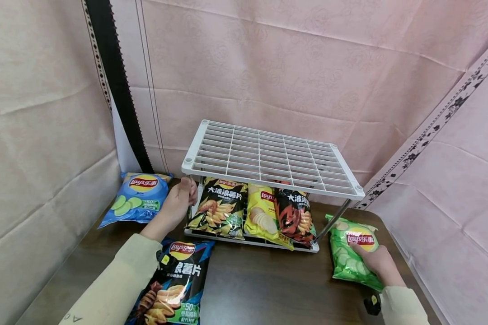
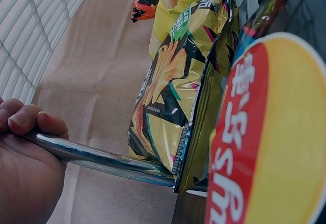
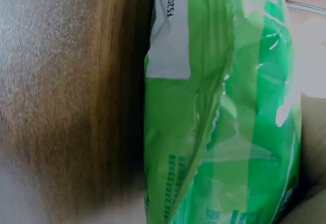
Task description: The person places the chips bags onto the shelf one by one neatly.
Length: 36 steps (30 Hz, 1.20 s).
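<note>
My left hand [image 1: 180,197] grips a metal post [image 2: 112,160] at the left front corner of a white two-tier rack [image 1: 268,155], its fingers curled round it. On the lower shelf lean a black-and-gold chip bag [image 1: 219,208], a yellow chip bag [image 1: 264,214] and a black-and-red chip bag [image 1: 294,216]. Right of the rack, my right hand [image 1: 378,262] holds a green chip bag [image 1: 345,257] by its lower right side, the thumb across the front. The other right-hand fingers are hidden in the head view. In the right wrist view the green bag [image 3: 219,112] fills the middle.
A blue chip bag [image 1: 140,198] lies on the brown table [image 1: 260,284] left of the rack. A black-and-blue chip bag [image 1: 176,284] lies in front, partly under my left forearm. Pink cloth [image 1: 268,67] hangs behind and along both sides.
</note>
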{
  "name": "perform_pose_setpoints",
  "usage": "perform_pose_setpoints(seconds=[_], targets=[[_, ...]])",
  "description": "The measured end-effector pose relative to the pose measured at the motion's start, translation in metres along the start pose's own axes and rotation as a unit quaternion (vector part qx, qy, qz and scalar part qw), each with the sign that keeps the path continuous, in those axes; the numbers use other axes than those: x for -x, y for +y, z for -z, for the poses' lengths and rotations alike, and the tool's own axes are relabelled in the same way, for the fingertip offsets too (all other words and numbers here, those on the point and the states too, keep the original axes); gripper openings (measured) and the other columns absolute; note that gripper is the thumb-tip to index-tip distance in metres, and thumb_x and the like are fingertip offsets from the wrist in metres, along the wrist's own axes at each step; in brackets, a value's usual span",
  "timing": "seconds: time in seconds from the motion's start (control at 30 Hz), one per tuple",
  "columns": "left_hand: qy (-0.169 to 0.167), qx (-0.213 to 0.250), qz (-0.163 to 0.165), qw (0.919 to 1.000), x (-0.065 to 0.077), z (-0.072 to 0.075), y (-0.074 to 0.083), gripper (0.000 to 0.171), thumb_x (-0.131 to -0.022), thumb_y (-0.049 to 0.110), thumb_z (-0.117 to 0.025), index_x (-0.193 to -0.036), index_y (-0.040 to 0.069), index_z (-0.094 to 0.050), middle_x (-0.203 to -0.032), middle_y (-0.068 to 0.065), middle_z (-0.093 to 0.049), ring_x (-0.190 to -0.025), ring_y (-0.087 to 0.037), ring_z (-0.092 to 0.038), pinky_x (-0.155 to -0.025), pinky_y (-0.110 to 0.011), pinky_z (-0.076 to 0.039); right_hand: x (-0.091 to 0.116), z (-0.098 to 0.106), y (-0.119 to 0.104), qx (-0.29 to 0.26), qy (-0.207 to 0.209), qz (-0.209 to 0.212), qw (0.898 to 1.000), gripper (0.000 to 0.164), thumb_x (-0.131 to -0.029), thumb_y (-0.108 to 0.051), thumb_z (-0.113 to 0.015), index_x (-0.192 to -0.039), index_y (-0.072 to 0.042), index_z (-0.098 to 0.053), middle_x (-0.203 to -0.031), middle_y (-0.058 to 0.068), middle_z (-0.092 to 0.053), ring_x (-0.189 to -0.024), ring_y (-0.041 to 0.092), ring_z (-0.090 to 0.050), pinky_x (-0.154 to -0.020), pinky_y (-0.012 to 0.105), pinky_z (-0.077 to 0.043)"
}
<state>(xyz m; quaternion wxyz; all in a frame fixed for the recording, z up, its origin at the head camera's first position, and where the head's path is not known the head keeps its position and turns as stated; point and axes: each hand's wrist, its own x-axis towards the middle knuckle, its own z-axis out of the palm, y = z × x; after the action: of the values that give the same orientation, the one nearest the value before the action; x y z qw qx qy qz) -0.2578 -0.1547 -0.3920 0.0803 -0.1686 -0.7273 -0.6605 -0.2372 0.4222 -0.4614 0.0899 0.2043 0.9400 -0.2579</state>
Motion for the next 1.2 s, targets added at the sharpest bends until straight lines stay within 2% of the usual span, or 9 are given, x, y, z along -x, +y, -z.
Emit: perform_pose_setpoints(seconds=[0.1, 0.2, 0.3, 0.57, 0.73, 0.83, 0.97, 1.07, 1.2], targets=[[0.007, -0.001, -0.002, 1.0000, -0.004, 0.001, -0.013, 0.057, -0.105, 0.042, -0.013, -0.081, -0.006, -0.035, -0.069, -0.014, -0.030, -0.061, -0.024, -0.033, -0.065, -0.038, -0.036, 0.002, -0.001, 0.001, -0.006, 0.005, 0.004, 1.000, 0.118, -0.084, -0.075, -0.048, -0.130, 0.028, -0.016, -0.125, 0.046, -0.031, -0.105, 0.049, -0.045, -0.091, 0.058, -0.039], [0.016, -0.002, -0.008, 0.9998, -0.008, 0.002, -0.026, 0.060, -0.102, 0.050, -0.014, -0.080, -0.001, -0.035, -0.068, -0.012, -0.030, -0.060, -0.025, -0.032, -0.064, -0.035, -0.036, 0.003, -0.001, 0.001, -0.016, 0.009, 0.008, 1.000, 0.118, -0.084, -0.074, -0.049, -0.132, 0.028, -0.014, -0.126, 0.046, -0.029, -0.109, 0.051, -0.042, -0.094, 0.059, -0.036], [0.018, -0.003, -0.011, 0.9998, -0.008, 0.001, -0.026, 0.061, -0.101, 0.054, -0.015, -0.079, 0.001, -0.034, -0.068, -0.011, -0.029, -0.059, -0.024, -0.031, -0.063, -0.032, -0.035, 0.005, -0.002, 0.002, -0.027, 0.023, 0.010, 0.999, 0.119, -0.084, -0.075, -0.049, -0.133, 0.028, -0.015, -0.127, 0.046, -0.030, -0.111, 0.052, -0.041, -0.094, 0.059, -0.036], [0.016, -0.006, -0.001, 0.9999, -0.007, 0.002, -0.028, 0.061, -0.103, 0.047, -0.014, -0.083, -0.006, -0.035, -0.069, -0.017, -0.029, -0.060, -0.027, -0.032, -0.064, -0.033, -0.036, 0.011, 0.001, 0.005, -0.087, 0.063, -0.007, 0.994, 0.115, -0.081, -0.076, -0.052, -0.135, 0.022, -0.025, -0.124, 0.037, -0.038, -0.101, 0.041, -0.046, -0.079, 0.048, -0.043], [0.008, 0.001, 0.006, 1.0000, -0.006, 0.003, -0.024, 0.058, -0.105, 0.038, -0.012, -0.085, -0.011, -0.035, -0.071, -0.022, -0.029, -0.061, -0.029, -0.032, -0.065, -0.034, -0.036, 0.016, 0.006, 0.005, -0.118, 0.081, -0.010, 0.990, 0.112, -0.082, -0.074, -0.053, -0.135, 0.020, -0.025, -0.122, 0.034, -0.039, -0.100, 0.039, -0.046, -0.070, 0.038, -0.045], [0.003, 0.001, 0.005, 1.0000, -0.002, 0.002, -0.013, 0.058, -0.106, 0.038, -0.013, -0.085, -0.012, -0.034, -0.070, -0.021, -0.029, -0.061, -0.029, -0.032, -0.065, -0.034, -0.036, 0.019, 0.010, 0.005, -0.138, 0.095, -0.012, 0.986, 0.109, -0.081, -0.073, -0.055, -0.134, 0.019, -0.028, -0.121, 0.032, -0.040, -0.099, 0.037, -0.047, -0.065, 0.033, -0.045], [-0.001, -0.004, -0.001, 1.0000, 0.002, 0.000, 0.000, 0.058, -0.105, 0.039, -0.014, -0.084, -0.011, -0.034, -0.069, -0.019, -0.029, -0.060, -0.027, -0.032, -0.065, -0.033, -0.036, 0.023, 0.018, 0.007, -0.156, 0.118, -0.018, 0.981, 0.104, -0.081, -0.072, -0.057, -0.130, 0.017, -0.034, -0.117, 0.031, -0.044, -0.091, 0.033, -0.052, -0.061, 0.032, -0.047], [-0.002, -0.004, -0.003, 1.0000, 0.002, 0.000, 0.001, 0.056, -0.106, 0.038, -0.014, -0.083, -0.010, -0.034, -0.069, -0.018, -0.029, -0.060, -0.024, -0.032, -0.065, -0.031, -0.035, 0.025, 0.026, 0.008, -0.186, 0.133, -0.030, 0.973, 0.101, -0.079, -0.072, -0.060, -0.128, 0.014, -0.037, -0.114, 0.026, -0.046, -0.081, 0.026, -0.055, -0.059, 0.033, -0.049], [-0.002, 0.001, -0.002, 1.0000, 0.001, 0.000, 0.001, 0.055, -0.106, 0.035, -0.014, -0.083, -0.010, -0.034, -0.069, -0.018, -0.029, -0.060, -0.021, -0.032, -0.064, -0.030, -0.034, 0.030, 0.039, 0.005, -0.253, 0.145, -0.044, 0.955, 0.100, -0.078, -0.070, -0.061, -0.133, 0.009, -0.034, -0.114, 0.019, -0.044, -0.072, 0.017, -0.056, -0.058, 0.033, -0.052]])
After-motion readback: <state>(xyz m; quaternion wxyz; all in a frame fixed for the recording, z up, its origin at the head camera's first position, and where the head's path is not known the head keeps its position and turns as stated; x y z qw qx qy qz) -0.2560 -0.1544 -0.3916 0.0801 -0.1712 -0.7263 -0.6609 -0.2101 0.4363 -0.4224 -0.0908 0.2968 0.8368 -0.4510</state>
